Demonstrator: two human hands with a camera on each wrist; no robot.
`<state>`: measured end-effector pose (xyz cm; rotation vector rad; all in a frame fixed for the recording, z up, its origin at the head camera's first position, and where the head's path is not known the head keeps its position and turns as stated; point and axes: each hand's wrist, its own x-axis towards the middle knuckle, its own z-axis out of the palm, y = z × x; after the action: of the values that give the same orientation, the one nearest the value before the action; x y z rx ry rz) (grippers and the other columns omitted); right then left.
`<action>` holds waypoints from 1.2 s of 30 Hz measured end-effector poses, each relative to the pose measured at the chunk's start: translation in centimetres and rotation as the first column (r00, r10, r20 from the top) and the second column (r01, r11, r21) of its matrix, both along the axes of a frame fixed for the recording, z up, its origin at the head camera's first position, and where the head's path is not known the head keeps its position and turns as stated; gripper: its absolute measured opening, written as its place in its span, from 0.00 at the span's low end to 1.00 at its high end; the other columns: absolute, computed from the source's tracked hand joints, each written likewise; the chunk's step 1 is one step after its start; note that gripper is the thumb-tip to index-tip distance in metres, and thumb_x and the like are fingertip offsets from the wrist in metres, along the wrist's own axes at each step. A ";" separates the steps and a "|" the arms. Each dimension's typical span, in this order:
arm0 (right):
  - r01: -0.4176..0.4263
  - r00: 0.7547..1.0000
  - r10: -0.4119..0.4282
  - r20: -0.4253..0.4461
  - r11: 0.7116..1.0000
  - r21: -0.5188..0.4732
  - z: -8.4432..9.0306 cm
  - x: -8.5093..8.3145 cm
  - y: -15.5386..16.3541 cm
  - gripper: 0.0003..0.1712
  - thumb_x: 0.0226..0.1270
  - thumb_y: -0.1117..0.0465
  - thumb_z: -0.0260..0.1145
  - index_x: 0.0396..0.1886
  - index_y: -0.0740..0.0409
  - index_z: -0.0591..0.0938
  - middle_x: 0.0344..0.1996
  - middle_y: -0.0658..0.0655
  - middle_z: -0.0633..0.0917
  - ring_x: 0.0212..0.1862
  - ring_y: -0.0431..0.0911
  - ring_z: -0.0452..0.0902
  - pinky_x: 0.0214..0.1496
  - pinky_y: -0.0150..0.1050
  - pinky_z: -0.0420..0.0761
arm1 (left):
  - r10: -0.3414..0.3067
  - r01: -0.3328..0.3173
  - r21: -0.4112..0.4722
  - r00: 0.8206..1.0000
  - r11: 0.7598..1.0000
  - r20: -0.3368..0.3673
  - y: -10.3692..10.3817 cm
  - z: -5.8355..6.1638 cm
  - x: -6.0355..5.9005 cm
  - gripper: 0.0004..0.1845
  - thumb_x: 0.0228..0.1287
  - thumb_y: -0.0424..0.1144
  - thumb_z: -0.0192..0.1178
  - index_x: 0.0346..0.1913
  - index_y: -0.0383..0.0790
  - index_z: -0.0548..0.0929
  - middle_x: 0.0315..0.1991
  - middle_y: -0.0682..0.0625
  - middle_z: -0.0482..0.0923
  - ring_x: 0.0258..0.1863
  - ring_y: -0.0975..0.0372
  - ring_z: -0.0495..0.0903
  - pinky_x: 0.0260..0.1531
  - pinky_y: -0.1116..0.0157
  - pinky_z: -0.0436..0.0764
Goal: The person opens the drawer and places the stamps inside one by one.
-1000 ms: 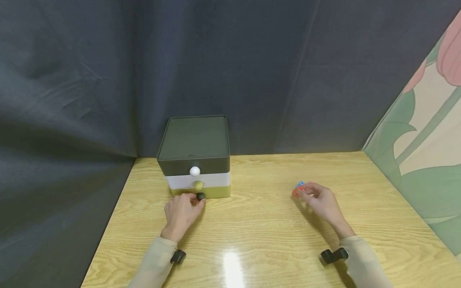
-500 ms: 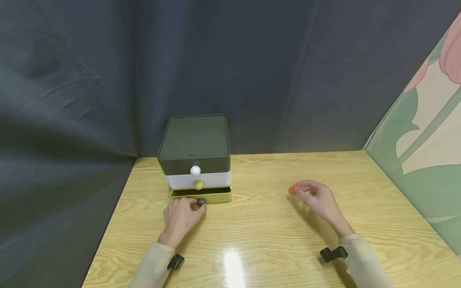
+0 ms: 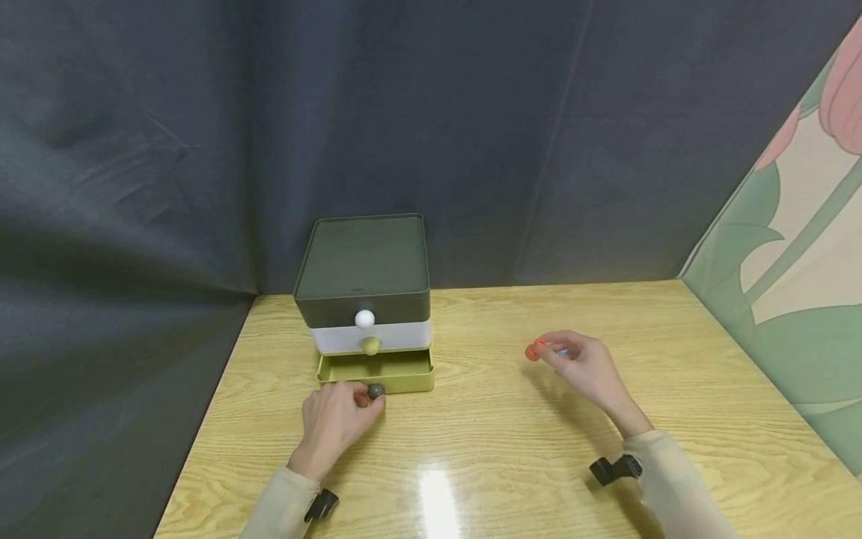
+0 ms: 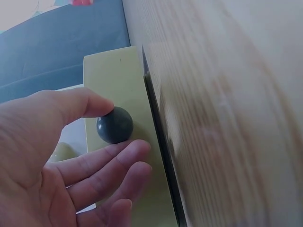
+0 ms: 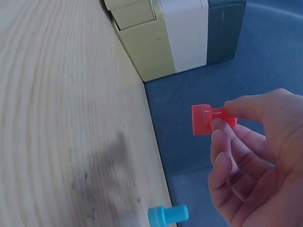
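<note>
A small three-drawer box [image 3: 364, 258] stands at the back of the wooden table [image 3: 512, 442]; its top is dark grey, its middle white, its bottom yellow-green. The bottom drawer [image 3: 397, 383] stands partly pulled out. My left hand [image 3: 367, 397] pinches that drawer's dark round knob [image 3: 376, 390]; the left wrist view shows thumb and fingers round the knob [image 4: 114, 125]. To the right my right hand [image 3: 547, 350] hovers above the table and pinches a small red peg [image 3: 533, 350], which is clear in the right wrist view [image 5: 202, 119]. A blue peg [image 5: 166, 215] shows below that hand; whether it is held is unclear.
The upper drawers carry a white knob [image 3: 364, 319] and an olive knob [image 3: 370, 345], both pushed in. Dark cloth [image 3: 202, 150] hangs behind and left of the table. A flowered panel [image 3: 795, 247] borders the right side.
My left hand has drawn the bottom drawer out towards me by its knob. My right hand has moved left and up a little with the red peg.
</note>
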<state>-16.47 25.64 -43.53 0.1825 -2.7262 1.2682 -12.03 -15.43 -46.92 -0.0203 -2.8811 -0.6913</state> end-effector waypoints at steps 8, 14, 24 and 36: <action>-0.030 0.999 0.031 -0.030 0.999 0.022 0.4 -0.3 -1.3 0.16 0.75 0.52 0.72 0.53 0.56 0.90 0.44 0.58 0.94 0.37 0.44 0.84 0.36 0.34 0.80 | -0.016 0.016 -0.006 1.000 1.000 0.004 -0.1 0.0 0.7 0.09 0.60 0.53 0.71 0.32 0.55 0.95 0.27 0.61 0.88 0.18 0.68 0.72 0.22 0.66 0.71; -0.067 0.997 0.068 -0.044 0.998 0.011 0.8 -0.4 -2.7 0.16 0.73 0.52 0.74 0.51 0.57 0.91 0.42 0.58 0.93 0.30 0.39 0.81 0.28 0.34 0.78 | -0.026 0.026 0.003 0.999 1.000 0.019 -0.1 0.2 1.3 0.10 0.60 0.53 0.72 0.36 0.52 0.96 0.28 0.60 0.89 0.18 0.69 0.73 0.21 0.67 0.71; -0.138 0.990 0.137 -0.040 0.990 -0.023 1.0 -0.6 -5.4 0.14 0.69 0.57 0.76 0.50 0.58 0.91 0.40 0.57 0.93 0.30 0.43 0.81 0.24 0.33 0.75 | -0.040 0.040 -0.008 0.999 0.999 0.031 -0.3 0.3 2.2 0.09 0.60 0.53 0.72 0.36 0.54 0.95 0.28 0.62 0.89 0.23 0.69 0.79 0.25 0.65 0.74; -0.226 0.973 0.223 -0.051 0.972 -0.058 1.1 -0.9 -9.9 0.11 0.67 0.60 0.76 0.47 0.57 0.91 0.35 0.52 0.92 0.29 0.40 0.81 0.27 0.31 0.76 | -0.031 0.030 0.012 0.998 0.999 0.051 -0.4 0.1 2.7 0.10 0.61 0.55 0.73 0.37 0.55 0.95 0.29 0.63 0.90 0.27 0.65 0.86 0.24 0.64 0.76</action>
<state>-17.32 15.74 -42.40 0.5198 -2.6834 1.3854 -9.34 -15.80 -46.78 -0.0459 -2.9316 -0.7241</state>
